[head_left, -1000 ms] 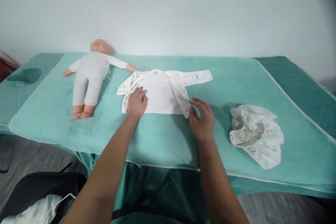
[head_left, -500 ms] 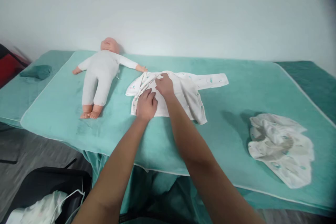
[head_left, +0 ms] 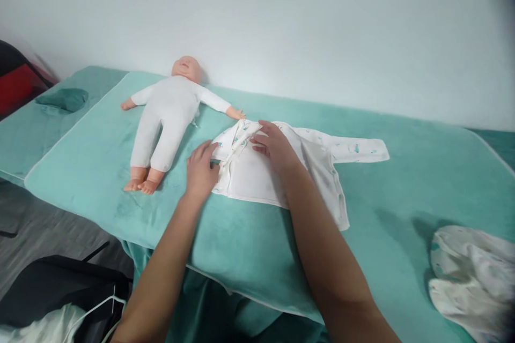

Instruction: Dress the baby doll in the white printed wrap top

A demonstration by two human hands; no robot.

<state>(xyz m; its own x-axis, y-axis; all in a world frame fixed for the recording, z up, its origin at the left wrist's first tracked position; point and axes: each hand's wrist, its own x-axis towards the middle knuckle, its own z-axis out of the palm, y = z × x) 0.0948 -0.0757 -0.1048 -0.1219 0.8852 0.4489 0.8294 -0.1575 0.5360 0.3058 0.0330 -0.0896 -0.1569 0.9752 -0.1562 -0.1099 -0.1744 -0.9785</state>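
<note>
A small white printed baby shirt (head_left: 257, 177) lies opened out on the teal towel (head_left: 100, 171), one sleeve stretched to the right. My left hand (head_left: 201, 170) rests at the shirt's left edge, its fingers curled on the fabric. Stretched flat over the shirt's upper left part is my right hand (head_left: 273, 144), near the collar. A baby doll (head_left: 169, 112) in a white bodysuit lies on its back just left of the shirt, arms spread.
A crumpled white printed garment (head_left: 475, 278) lies at the right edge of the towel. A dark green folded cloth (head_left: 62, 99) sits far left. Below the table's front left is a black bag (head_left: 52, 295) with white cloth. A wall runs close behind.
My right hand crossed from the shirt's lower right corner to its upper left part. My left hand slid to the shirt's left edge. The view shifted left.
</note>
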